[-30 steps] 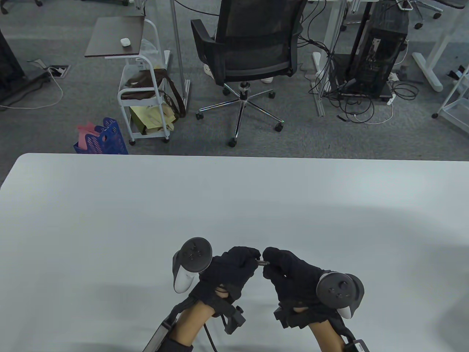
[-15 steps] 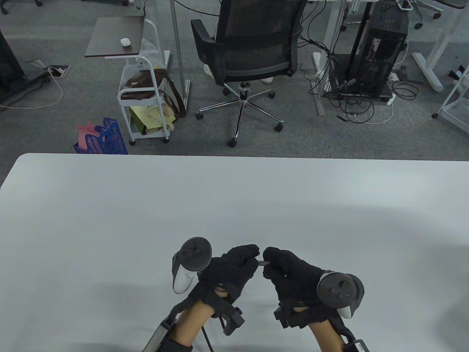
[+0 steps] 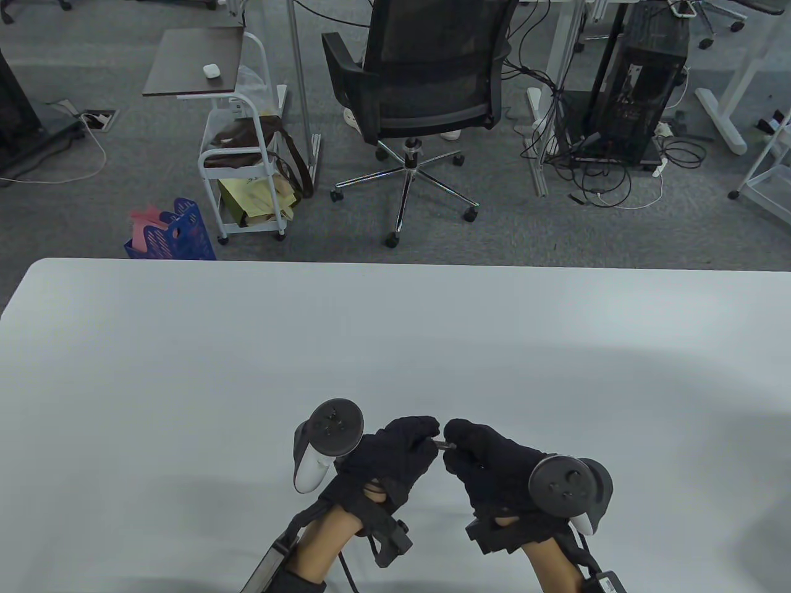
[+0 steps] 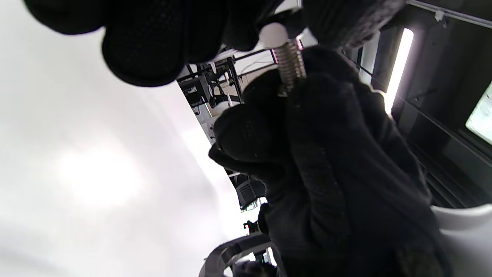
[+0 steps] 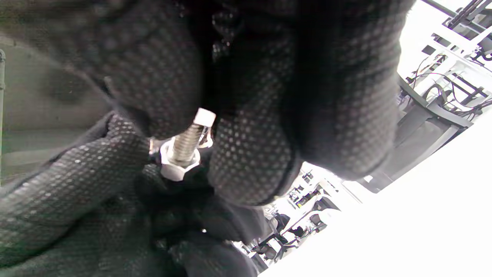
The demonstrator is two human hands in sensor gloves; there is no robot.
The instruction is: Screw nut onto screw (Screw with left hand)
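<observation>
Both gloved hands meet low over the white table [image 3: 247,346], near its front edge. A short threaded screw [image 3: 441,443] spans the small gap between them, lying roughly level. My right hand [image 3: 455,442] grips the screw [image 5: 187,143] by its far end between fingertips. A silver hex nut [image 5: 178,168] sits on the thread, and my left hand [image 3: 429,437] pinches it. In the left wrist view the thread [image 4: 291,65] runs from my left fingertips down into the right hand's fingers [image 4: 326,127]. The screw's head is hidden.
A black office chair [image 3: 426,80] stands on the carpet behind the table's far edge. A white cart [image 3: 244,167] and a blue basket [image 3: 176,231] stand to its left. Cables and a computer tower [image 3: 636,99] are on its right.
My left hand has rolled slightly, its tracker shifting a little right. My right hand's tracker has tilted a little. The screw stays between the fingertips in the same place.
</observation>
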